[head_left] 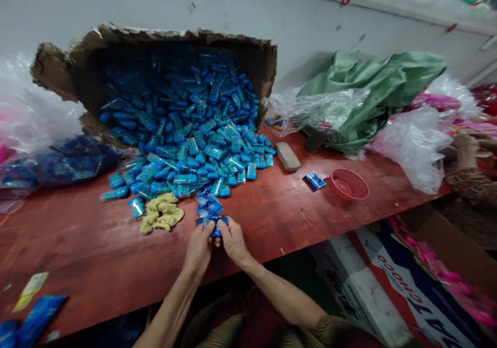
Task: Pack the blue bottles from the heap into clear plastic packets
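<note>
Both hands meet at the table's front edge. My left hand (200, 247) and my right hand (232, 238) are closed, thumbs on top, each pinching one side of a small blue packet (220, 226). More blue packets (209, 206) trail away just behind it, touching the pile. That pile of small blue capsule-shaped containers (202, 151) with clear parts spills from a torn cardboard box (267, 73) lying on its side. Left of my hands lies a crumpled yellow-green cloth or glove (161, 213). My fingertips beneath the packet are partly hidden.
On the red table (267, 218) are a grey block (287, 156), a flat blue packet (314, 180) and a red plastic basket (348, 184). A green sack (373, 94) lies behind. At right, another person's hand (466, 148) works. Cartons (361, 286) stand below the edge.
</note>
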`<action>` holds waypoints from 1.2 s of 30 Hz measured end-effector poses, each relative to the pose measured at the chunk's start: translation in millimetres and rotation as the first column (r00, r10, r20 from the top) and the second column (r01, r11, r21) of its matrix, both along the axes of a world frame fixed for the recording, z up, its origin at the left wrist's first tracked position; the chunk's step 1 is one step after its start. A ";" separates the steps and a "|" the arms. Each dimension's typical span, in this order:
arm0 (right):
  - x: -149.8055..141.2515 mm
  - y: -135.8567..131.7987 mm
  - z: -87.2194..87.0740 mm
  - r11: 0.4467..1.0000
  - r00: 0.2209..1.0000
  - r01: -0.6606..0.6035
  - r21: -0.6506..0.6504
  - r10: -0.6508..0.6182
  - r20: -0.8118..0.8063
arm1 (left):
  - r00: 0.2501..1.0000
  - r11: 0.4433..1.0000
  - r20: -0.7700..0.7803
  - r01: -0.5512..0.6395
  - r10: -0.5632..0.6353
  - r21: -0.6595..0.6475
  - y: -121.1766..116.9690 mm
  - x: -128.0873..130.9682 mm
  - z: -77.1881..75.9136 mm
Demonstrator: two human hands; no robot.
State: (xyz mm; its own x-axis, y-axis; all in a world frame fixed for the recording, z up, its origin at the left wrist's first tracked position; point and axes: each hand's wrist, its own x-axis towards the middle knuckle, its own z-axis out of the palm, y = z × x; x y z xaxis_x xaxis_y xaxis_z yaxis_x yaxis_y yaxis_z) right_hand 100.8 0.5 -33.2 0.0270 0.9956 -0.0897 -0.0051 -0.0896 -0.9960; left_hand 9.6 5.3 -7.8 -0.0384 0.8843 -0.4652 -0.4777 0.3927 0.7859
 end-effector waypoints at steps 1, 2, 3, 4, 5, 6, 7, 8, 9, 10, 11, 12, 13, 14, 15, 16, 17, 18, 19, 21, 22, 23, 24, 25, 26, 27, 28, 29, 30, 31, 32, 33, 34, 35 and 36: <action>1.3 1.0 -1.1 1.000 1.000 0.001 0.004 -0.001 0.007 | 1.000 1.000 -0.022 -0.012 0.012 0.003 0.2 -0.1 -1.2; 2.5 2.2 -2.4 1.000 1.000 -0.005 0.002 0.005 0.010 | 0.998 1.000 -0.053 -0.025 0.026 0.009 0.4 -0.1 -2.6; 3.5 3.6 -3.5 1.000 1.000 -0.016 -0.011 0.016 0.006 | 0.996 0.999 -0.086 -0.038 0.040 0.018 0.6 -0.2 -4.0; 4.4 5.0 -4.5 0.999 0.999 -0.034 -0.035 0.034 -0.011 | 0.992 0.998 -0.112 -0.051 0.054 0.027 0.8 -0.4 -5.3; 5.1 6.5 -5.0 0.997 0.998 -0.050 -0.061 0.048 -0.034 | 0.990 0.998 -0.125 -0.059 0.063 0.033 1.0 -0.7 -6.0; 5.9 7.9 -5.0 0.995 0.997 -0.058 -0.077 0.054 -0.054 | 0.991 0.998 -0.121 -0.057 0.060 0.032 1.1 -1.3 -6.1; 6.9 9.1 -4.2 0.995 0.997 -0.055 -0.078 0.051 -0.061 | 0.994 0.999 -0.100 -0.038 0.040 0.022 1.2 -2.2 -5.4; 8.3 10.1 -2.7 0.997 0.998 -0.040 -0.063 0.037 -0.051 | 0.998 1.000 -0.068 -0.002 0.002 0.005 1.3 -3.5 -3.9; 10.2 10.8 -0.6 0.999 1.000 -0.022 -0.032 0.021 -0.022 | 0.998 0.999 -0.037 0.048 -0.048 -0.012 1.3 -5.1 -1.8; 12.6 11.0 1.8 1.000 1.000 -0.008 0.005 0.008 0.019 | 0.995 0.995 -0.016 0.096 -0.096 -0.026 1.3 -6.9 0.8; 15.4 10.7 4.4 0.999 0.998 -0.006 0.036 0.004 0.062 | 0.991 0.990 -0.008 0.136 -0.137 -0.038 1.3 -8.6 3.5; 18.3 10.0 7.0 0.998 0.995 -0.019 0.054 0.014 0.101 | 0.987 0.986 -0.011 0.162 -0.162 -0.046 1.2 -10.2 6.1; 21.3 8.9 9.4 0.998 0.991 -0.036 0.059 0.028 0.129 | 0.986 0.985 -0.023 0.167 -0.168 -0.051 1.1 -11.4 8.1; 24.3 7.8 11.8 0.997 0.987 -0.059 0.053 0.051 0.150 | 0.985 0.984 -0.030 0.169 -0.171 -0.055 1.0 -12.1 9.5; 27.4 7.1 14.3 0.995 0.983 -0.087 0.052 0.077 0.168 | 0.986 0.985 -0.030 0.163 -0.165 -0.052 1.0 -12.3 10.2; 30.9 7.5 17.1 0.990 0.978 -0.126 0.055 0.115 0.175 | 0.986 0.985 -0.023 0.164 -0.165 -0.056 1.1 -12.0 10.2; 34.9 9.7 20.5 0.978 0.966 -0.204 0.055 0.191 0.175 | 0.986 0.984 -0.010 0.165 -0.166 -0.063 1.7 -11.5 10.0; 39.8 14.5 24.5 0.955 0.943 -0.291 0.062 0.275 0.186 | 0.987 0.984 0.003 0.163 -0.163 -0.069 3.0 -10.8 9.8; 45.8 22.6 29.0 0.925 0.913 -0.373 0.073 0.351 0.209 | 0.987 0.984 0.016 0.161 -0.160 -0.072 5.5 -9.9 9.9; 61.9 50.1 38.8 0.883 0.854 -0.455 0.116 0.396 0.337 | 0.990 0.989 0.032 0.142 -0.141 -0.039 15.8 -7.8 12.4; 71.9 69.4 43.6 0.904 0.856 -0.394 0.166 0.295 0.426 | 0.991 0.991 0.034 0.132 -0.132 -0.003 24.4 -6.3 14.9; 82.8 91.6 47.8 0.921 0.841 -0.315 0.231 0.157 0.518 | 0.992 0.992 0.032 0.121 -0.122 0.044 35.7 -4.3 18.1; 94.1 115.7 51.1 0.921 0.805 -0.246 0.301 0.021 0.594 | 0.993 0.989 0.024 0.112 -0.115 0.095 49.6 -1.7 21.8; 105.4 140.6 53.5 0.914 0.752 -0.204 0.350 -0.083 0.654 | 0.995 0.984 0.009 0.098 -0.100 0.148 65.8 1.5 25.5; 115.9 165.2 54.7 0.912 0.689 -0.181 0.368 -0.149 0.709 | 0.998 0.978 -0.016 0.069 -0.067 0.199 84.1 5.5 28.7; 125.5 188.4 54.9 0.921 0.622 -0.148 0.361 -0.197 0.758 | 0.998 0.967 -0.055 0.044 -0.031 0.251 103.6 10.1 31.1; 133.7 209.6 54.4 0.936 0.558 -0.109 0.334 -0.221 0.800 | 0.995 0.955 -0.104 0.035 -0.004 0.296 123.6 15.3 32.5; 140.8 228.2 53.3 0.950 0.512 -0.086 0.301 -0.217 0.831 | 0.988 0.943 -0.152 0.027 0.025 0.332 143.4 21.1 32.8; 146.9 244.4 52.0 0.954 0.494 -0.066 0.294 -0.225 0.840 | 0.979 0.932 -0.196 0.022 0.053 0.361 162.1 27.5 32.2; 152.3 258.4 50.7 0.956 0.481 -0.045 0.289 -0.233 0.845 | 0.967 0.920 -0.244 0.024 0.078 0.390 179.1 34.4 30.6; 157.5 270.5 49.3 0.958 0.475 -0.024 0.287 -0.242 0.846 | 0.954 0.912 -0.282 0.026 0.099 0.410 194.1 41.7 28.4; 162.8 281.2 47.7 0.958 0.473 0.002 0.286 -0.252 0.844 | 0.947 0.905 -0.304 0.032 0.108 0.424 206.8 49.1 25.6; 168.5 290.9 45.7 0.960 0.469 0.030 0.278 -0.259 0.845 | 0.942 0.901 -0.316 0.040 0.109 0.432 217.3 56.3 22.5; 174.5 299.6 43.1 0.963 0.466 0.056 0.264 -0.259 0.846 | 0.941 0.898 -0.321 0.051 0.103 0.436 225.8 63.1 19.2; 180.9 307.5 39.7 0.966 0.465 0.077 0.246 -0.253 0.848 | 0.940 0.895 -0.329 0.067 0.092 0.441 232.6 69.2 15.7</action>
State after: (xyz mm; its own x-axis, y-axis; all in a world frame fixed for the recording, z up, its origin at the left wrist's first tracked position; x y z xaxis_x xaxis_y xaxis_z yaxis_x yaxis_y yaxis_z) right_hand 281.7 307.9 6.5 0.1685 0.9595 0.2256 0.8690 -0.0366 -0.4934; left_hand 78.8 237.8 7.9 -0.1327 0.9911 0.0139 -0.1592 -0.0352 0.9866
